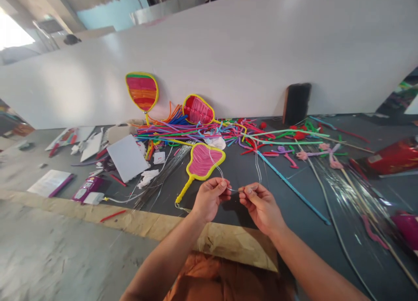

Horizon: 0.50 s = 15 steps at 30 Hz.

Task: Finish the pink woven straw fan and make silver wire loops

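The left hand (209,199) and right hand (262,207) both pinch a thin pale string (233,190), fingertips pressed together, and it runs sideways across the small gap (more curls away past each hand). Just beyond the left hand, the nearer one, lies a streaky pink fan (206,160) with a fuzzy yellow edge; behind it sprawls a messy heap of bright, fuzzy sticks (183,132).

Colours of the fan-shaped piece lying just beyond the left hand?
The fan-shaped piece is pink with a yellow rim and handle; best seen in the head view.
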Available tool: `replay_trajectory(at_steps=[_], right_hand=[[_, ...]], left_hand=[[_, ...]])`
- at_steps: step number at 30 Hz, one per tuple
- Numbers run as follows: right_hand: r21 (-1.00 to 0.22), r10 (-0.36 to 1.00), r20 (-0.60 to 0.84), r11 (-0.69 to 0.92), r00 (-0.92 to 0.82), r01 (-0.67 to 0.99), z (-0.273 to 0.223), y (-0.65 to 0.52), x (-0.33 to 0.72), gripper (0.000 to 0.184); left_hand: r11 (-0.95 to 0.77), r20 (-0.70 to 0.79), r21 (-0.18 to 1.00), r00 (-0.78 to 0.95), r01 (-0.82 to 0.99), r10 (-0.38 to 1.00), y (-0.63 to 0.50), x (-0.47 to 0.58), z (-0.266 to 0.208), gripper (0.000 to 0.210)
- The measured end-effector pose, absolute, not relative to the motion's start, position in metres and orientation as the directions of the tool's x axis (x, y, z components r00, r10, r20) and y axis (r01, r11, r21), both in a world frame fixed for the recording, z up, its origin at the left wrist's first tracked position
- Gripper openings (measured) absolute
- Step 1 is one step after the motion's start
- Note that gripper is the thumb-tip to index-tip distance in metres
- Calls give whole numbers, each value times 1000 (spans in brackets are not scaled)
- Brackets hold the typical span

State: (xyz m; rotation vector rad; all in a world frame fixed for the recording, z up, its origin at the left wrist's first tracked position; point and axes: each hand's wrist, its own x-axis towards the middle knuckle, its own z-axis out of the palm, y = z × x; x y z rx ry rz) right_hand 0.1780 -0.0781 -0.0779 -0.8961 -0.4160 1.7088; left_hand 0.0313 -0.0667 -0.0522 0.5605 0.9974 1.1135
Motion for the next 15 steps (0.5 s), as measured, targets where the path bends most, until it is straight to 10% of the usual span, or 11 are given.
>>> replay_trajectory(at_steps=[15], right_hand=[[-702, 953, -298, -258, -54, -664, -83, -74, 171, 17]], left_hand=[[335, -340, 817, 78, -469, 937, -74, 52, -65, 26]])
